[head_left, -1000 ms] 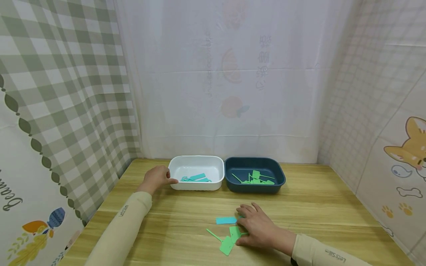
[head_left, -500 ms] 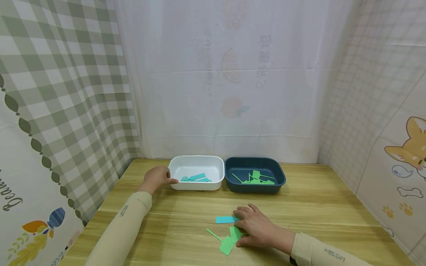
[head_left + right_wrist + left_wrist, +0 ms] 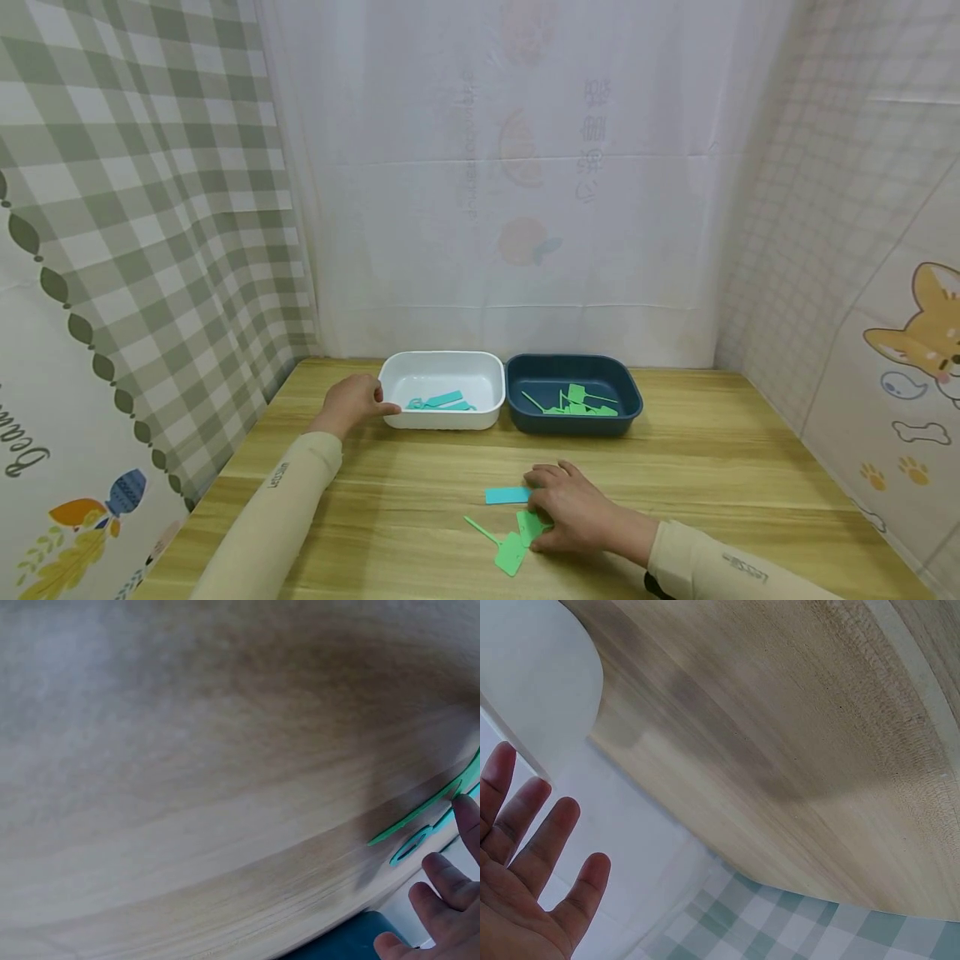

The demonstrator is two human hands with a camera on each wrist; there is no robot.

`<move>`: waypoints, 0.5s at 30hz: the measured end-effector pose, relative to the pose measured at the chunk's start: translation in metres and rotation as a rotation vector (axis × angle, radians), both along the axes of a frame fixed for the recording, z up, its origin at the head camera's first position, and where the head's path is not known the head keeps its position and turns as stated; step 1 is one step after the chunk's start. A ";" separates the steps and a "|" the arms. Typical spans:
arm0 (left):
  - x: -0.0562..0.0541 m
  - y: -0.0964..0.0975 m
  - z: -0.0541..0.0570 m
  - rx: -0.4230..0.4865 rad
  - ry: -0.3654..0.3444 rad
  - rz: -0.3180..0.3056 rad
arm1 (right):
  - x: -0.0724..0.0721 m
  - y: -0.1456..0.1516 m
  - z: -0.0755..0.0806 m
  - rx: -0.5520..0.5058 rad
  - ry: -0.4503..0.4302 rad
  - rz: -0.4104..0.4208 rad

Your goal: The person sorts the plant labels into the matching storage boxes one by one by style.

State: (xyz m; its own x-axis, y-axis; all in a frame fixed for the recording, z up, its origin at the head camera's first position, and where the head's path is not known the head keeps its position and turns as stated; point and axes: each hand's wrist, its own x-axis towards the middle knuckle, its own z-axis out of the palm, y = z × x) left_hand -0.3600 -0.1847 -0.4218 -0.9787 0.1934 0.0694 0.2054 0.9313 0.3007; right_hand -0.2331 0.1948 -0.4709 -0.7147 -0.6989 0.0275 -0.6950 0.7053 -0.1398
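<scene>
In the head view my left hand (image 3: 352, 405) is at the left front corner of the white bin (image 3: 442, 421), its fingertips at the rim. The left wrist view shows that hand's fingers (image 3: 536, 836) spread and fairly straight. My right hand (image 3: 572, 510) is low over the table, fingers apart, touching the flat plastic tags. Partly under it lie a green cable-tie tag (image 3: 530, 528) and a blue tag (image 3: 507, 496). Another green tag (image 3: 512, 553) with a thin tail lies just left. In the right wrist view a fingertip meets the green tail (image 3: 417, 814), beside the blue tag's ring (image 3: 409, 846).
A dark blue bin (image 3: 573, 425) stands against the white bin's right side, holding several green tags (image 3: 577, 408). Blue tags (image 3: 446, 402) lie in the white bin. Behind the wooden table (image 3: 712, 467) hangs a white curtain (image 3: 420, 250), with cloth on both sides.
My right hand has shifted slightly left over the tags, covering a little more of the green one. The left hand and both bins stay in place.
</scene>
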 end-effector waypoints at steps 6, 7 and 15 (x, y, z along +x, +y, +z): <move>-0.001 0.000 -0.002 -0.001 -0.001 0.002 | -0.001 0.000 -0.001 -0.030 -0.032 -0.028; -0.001 0.000 -0.002 -0.002 0.001 0.000 | -0.001 0.000 -0.001 -0.031 -0.025 -0.029; -0.001 0.000 -0.003 0.002 0.012 -0.006 | -0.001 0.005 -0.004 -0.033 0.012 -0.028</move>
State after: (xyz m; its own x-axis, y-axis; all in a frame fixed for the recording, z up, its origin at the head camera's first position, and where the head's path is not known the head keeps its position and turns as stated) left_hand -0.3615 -0.1851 -0.4246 -0.9766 0.1990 0.0814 0.2144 0.9296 0.2998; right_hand -0.2345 0.2003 -0.4749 -0.7332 -0.6775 0.0583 -0.6771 0.7194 -0.1550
